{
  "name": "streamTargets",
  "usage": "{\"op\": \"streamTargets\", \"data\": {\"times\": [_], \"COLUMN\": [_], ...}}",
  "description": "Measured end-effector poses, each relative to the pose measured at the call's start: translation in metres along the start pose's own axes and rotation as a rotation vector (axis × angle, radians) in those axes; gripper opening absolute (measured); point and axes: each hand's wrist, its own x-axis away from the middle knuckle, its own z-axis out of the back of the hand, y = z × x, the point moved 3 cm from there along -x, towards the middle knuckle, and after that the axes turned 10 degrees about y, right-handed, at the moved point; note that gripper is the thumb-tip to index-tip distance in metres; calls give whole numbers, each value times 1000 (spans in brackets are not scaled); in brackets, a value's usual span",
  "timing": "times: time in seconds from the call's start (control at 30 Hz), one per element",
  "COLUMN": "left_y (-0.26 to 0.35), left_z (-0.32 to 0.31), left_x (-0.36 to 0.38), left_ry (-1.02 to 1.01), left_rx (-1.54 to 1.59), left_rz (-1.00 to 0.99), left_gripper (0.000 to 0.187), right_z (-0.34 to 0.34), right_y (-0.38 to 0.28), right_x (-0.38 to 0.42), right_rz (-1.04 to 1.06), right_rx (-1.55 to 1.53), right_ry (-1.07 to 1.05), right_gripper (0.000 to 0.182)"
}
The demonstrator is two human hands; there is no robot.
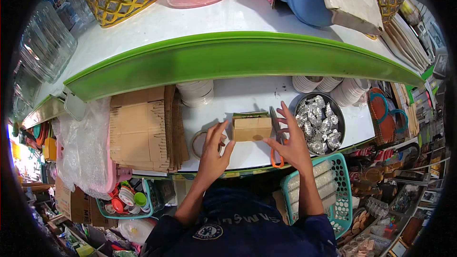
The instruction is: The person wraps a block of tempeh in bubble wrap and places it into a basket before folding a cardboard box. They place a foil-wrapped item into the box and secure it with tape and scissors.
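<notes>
A small brown cardboard box (pixel 252 129) with a green strip at its back edge sits on the white shelf between my hands. My left hand (pixel 215 150) is at its left side, fingers apart and holding nothing, above a roll of tape (pixel 198 143). On the right, my right hand (pixel 291 143) has its fingers spread, with the thumb near the box's lower right corner. Scissors with orange handles (pixel 276 158) lie between the box and my right hand, partly hidden by it.
Flattened cardboard (pixel 138 131) stands at the left, with stacked white dishes (pixel 196 93) behind. A round dark tray (pixel 320 123) of silvery pieces is at the right. The green shelf edge (pixel 238 59) crosses above; a teal basket (pixel 343 162) stands below right.
</notes>
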Motion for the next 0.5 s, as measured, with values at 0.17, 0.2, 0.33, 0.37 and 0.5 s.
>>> {"op": "streamTargets", "data": {"times": [0.17, 0.2, 0.33, 0.37, 0.5], "left_y": [-6, -11, -6, -4, -10], "left_z": [-11, -13, -13, -12, -17], "left_x": [-15, -16, -23, -24, -26], "left_ry": [-73, -71, -119, -183, -191], "left_rx": [-18, -19, -55, -100, -131], "left_rz": [64, 64, 95, 179, 89], "left_gripper": [62, 62, 60, 60, 59], "right_z": [-14, -16, -16, -17, -21], "right_y": [14, 14, 9, 11, 18], "right_x": [-12, -14, -16, -16, -16], "right_rz": [26, 28, -65, -69, -25], "right_rx": [54, 52, 63, 40, 103], "right_ry": [-112, -139, -212, -210, -193], "right_gripper": [110, 111, 109, 108, 102]}}
